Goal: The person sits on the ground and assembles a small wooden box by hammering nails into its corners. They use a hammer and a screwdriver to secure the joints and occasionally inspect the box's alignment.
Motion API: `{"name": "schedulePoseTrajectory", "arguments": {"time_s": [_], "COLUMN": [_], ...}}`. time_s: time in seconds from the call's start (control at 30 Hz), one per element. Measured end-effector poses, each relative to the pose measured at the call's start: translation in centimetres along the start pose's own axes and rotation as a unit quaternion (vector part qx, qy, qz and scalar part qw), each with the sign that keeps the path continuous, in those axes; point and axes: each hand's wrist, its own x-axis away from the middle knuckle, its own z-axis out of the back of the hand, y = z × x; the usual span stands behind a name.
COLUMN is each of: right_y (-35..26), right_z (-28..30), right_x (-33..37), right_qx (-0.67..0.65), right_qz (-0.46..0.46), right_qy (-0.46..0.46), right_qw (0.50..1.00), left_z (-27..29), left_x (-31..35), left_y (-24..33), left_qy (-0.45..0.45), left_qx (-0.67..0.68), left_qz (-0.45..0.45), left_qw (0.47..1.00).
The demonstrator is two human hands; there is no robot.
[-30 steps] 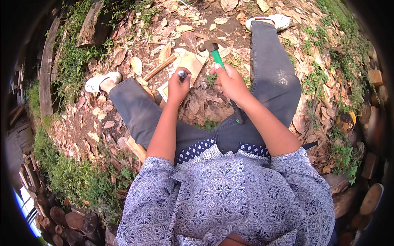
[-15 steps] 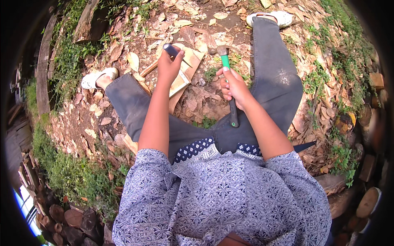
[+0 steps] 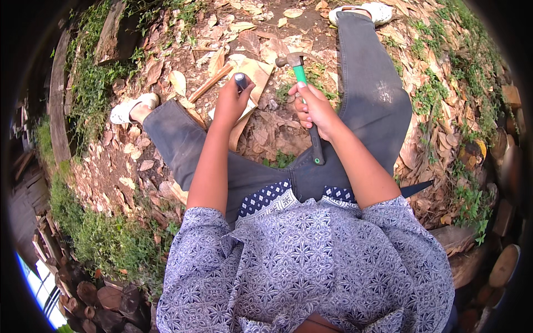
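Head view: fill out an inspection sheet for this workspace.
Surface: bare soil strewn with dry leaves and wood chips.
Job's things: pale split wood piece between the legs; dark chisel-like tool upright over it; hammer with green and black handle.
Clutter: thin stick beside the wood.
Hands: left hand grips the dark tool; right hand grips the hammer handle.
Cables: nothing seen.
Surroundings: weeds, stacked logs at lower left, cut rounds at right.
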Motion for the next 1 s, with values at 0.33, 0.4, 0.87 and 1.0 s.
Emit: {"name": "schedulePoseTrajectory", "arguments": {"time_s": [0.33,0.4,0.87,1.0], "right_y": [-0.7,-1.6,-3.3,-6.7], "right_z": [-1.0,-1.9,-4.7,-8.0], "right_x": [0.4,0.8,0.7,6.5], "right_qx": [0.069,0.167,0.536,0.363], "right_qz": [0.023,0.088,0.23,0.305], "right_qy": [0.006,0.018,-0.004,-0.009], "right_qw": [0.997,0.982,0.813,0.881], "left_z": [-0.1,-0.5,-1.0,-2.4], "left_x": [0.6,0.9,1.3,2.0], "left_y": [0.6,0.4,-0.9,-0.5], "left_qy": [-0.032,-0.027,-0.063,-0.013], "left_qx": [-0.031,-0.003,-0.02,-0.019], "left_qz": [0.01,0.017,-0.067,-0.083], "left_qw": [0.999,0.999,0.996,0.996]}}
